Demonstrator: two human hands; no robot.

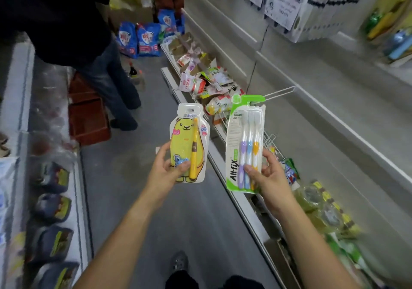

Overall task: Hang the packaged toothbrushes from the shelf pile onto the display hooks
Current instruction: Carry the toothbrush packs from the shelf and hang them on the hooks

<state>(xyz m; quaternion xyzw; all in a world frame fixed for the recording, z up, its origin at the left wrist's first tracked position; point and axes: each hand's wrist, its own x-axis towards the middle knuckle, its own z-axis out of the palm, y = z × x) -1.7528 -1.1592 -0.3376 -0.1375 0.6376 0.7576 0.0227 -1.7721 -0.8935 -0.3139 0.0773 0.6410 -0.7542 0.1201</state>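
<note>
My left hand (166,170) grips the lower part of a yellow bear-shaped children's toothbrush pack (187,141), held upright over the aisle floor. My right hand (266,175) holds a green-and-white three-brush pack (245,146) by its lower right corner. The hang hole at the top of that pack sits at the tip of a white wire display hook (278,93) that juts out from the grey back panel. A pile of packaged goods (211,88) lies on the low shelf behind the packs.
Another person in dark clothes (89,43) stands in the aisle at left, beside a red crate (88,114). Blue bags (142,38) lie on the floor farther back. A chest freezer (51,188) lines the left. Green packs (323,201) fill the near right shelf.
</note>
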